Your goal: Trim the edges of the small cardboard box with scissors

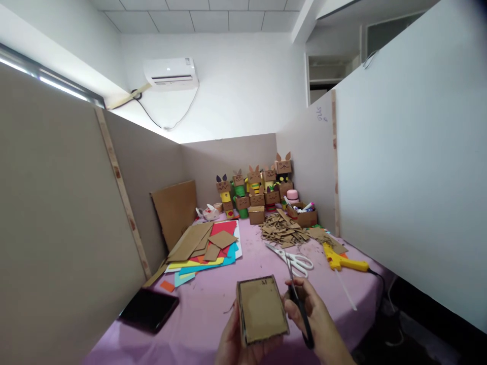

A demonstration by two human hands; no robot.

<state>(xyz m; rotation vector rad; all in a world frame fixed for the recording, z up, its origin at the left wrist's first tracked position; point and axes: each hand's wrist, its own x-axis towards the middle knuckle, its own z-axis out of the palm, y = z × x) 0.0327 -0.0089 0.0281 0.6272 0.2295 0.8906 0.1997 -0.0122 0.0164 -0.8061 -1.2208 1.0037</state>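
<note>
My left hand [231, 332] holds a small rectangular cardboard box [263, 310] from below and along its left side. Dark, rough edges frame the box's flat face, and a few dark marks show near its top. In my right hand [310, 309] is a pair of black-handled scissors [302, 309], blades pointing up and away beside the box's right edge. My right fingers are wrapped about the handle close to the box; whether they touch it I cannot tell. Beyond them on the purple cloth lie white-handled scissors [299, 261].
Cardboard and coloured paper sheets [228, 256] lie left, behind a black tablet-like device [149, 309]. A yellow glue gun [344, 261] with its cord lies right. Cardboard scraps [283, 228], a box of supplies [306, 218] and several cardboard animal figures [254, 177] stand farther back, between partitions [403, 167].
</note>
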